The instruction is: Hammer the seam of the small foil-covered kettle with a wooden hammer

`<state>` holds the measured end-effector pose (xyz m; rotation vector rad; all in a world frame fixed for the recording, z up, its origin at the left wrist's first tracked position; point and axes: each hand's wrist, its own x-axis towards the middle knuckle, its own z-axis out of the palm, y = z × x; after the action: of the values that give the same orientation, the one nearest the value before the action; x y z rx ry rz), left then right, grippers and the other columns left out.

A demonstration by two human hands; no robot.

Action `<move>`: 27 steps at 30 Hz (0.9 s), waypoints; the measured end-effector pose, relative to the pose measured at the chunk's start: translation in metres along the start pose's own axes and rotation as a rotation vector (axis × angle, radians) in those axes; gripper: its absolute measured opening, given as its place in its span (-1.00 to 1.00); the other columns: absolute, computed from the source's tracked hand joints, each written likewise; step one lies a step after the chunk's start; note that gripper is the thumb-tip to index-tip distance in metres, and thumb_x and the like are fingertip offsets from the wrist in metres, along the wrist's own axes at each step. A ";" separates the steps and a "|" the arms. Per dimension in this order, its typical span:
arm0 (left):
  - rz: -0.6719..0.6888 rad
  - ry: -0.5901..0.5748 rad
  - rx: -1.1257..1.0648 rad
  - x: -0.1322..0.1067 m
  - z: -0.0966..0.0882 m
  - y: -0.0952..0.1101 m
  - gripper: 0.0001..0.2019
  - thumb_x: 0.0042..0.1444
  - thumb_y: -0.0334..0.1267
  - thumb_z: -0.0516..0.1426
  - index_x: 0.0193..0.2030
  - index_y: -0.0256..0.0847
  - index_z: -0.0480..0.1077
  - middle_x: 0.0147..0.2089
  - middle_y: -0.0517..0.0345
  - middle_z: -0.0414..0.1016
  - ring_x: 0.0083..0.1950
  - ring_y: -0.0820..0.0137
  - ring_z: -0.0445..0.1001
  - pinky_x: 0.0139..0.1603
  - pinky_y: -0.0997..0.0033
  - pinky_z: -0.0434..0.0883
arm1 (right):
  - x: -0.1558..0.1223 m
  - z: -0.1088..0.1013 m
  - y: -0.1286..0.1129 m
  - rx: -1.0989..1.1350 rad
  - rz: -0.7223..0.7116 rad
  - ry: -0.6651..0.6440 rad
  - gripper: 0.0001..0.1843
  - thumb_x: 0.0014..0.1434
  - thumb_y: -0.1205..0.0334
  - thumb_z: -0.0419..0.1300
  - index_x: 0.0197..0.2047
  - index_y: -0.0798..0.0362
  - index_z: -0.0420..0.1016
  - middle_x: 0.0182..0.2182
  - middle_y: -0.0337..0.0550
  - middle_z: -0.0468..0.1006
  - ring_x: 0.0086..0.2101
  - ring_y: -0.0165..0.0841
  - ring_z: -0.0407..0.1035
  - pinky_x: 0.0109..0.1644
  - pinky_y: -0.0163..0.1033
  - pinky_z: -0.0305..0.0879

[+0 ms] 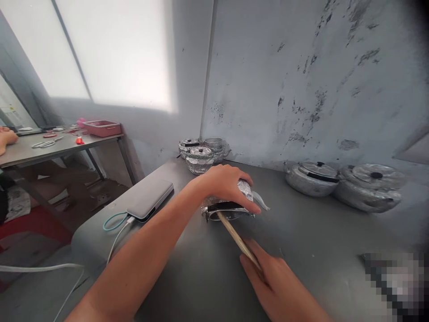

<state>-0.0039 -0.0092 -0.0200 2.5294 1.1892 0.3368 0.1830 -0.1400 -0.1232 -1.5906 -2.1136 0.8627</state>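
Observation:
My left hand (228, 183) grips a small silver metal teapot (246, 190) from above. The teapot lies tipped over on the grey table, its spout pointing right and its mouth turned toward me. A black handle grip (224, 206) crosses just above the mouth. In my right hand (268, 273) is a thin wooden stick (237, 238), its far end inside the mouth of the teapot. That end is hidden. My left fingers cover much of the teapot's body.
Several small silver pots (199, 161) stand at the back of the table (201, 277). Larger lidded kettles (311, 181) stand by the wall at right. A power bank (150, 199) with cables lies at left. Another table (67, 147) holds scissors and a red basket (102, 128); a person's hand rests there.

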 end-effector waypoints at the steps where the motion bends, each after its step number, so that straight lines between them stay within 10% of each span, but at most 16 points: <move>1: 0.001 0.004 0.002 0.000 0.000 0.000 -0.17 -0.25 0.45 0.24 0.16 0.08 0.46 0.06 0.17 0.57 0.07 0.07 0.50 0.12 0.19 0.36 | 0.000 -0.001 -0.001 -0.001 0.002 -0.004 -0.66 0.38 0.07 -0.05 0.02 -0.11 0.50 -0.59 -0.28 0.50 -0.54 -0.20 0.46 -0.28 -0.17 0.36; 27: 0.001 0.001 0.041 0.000 0.002 0.003 -0.13 -0.23 0.49 0.22 0.19 0.09 0.44 0.15 0.20 0.54 0.14 0.08 0.46 0.19 0.19 0.33 | 0.001 -0.002 0.001 0.005 0.001 -0.021 -0.75 0.36 0.13 0.00 -0.03 -0.07 0.45 -0.48 -0.25 0.58 -0.41 -0.22 0.53 -0.27 -0.22 0.32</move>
<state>-0.0013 -0.0110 -0.0206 2.5650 1.2073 0.3164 0.1853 -0.1383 -0.1224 -1.5870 -2.1232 0.8882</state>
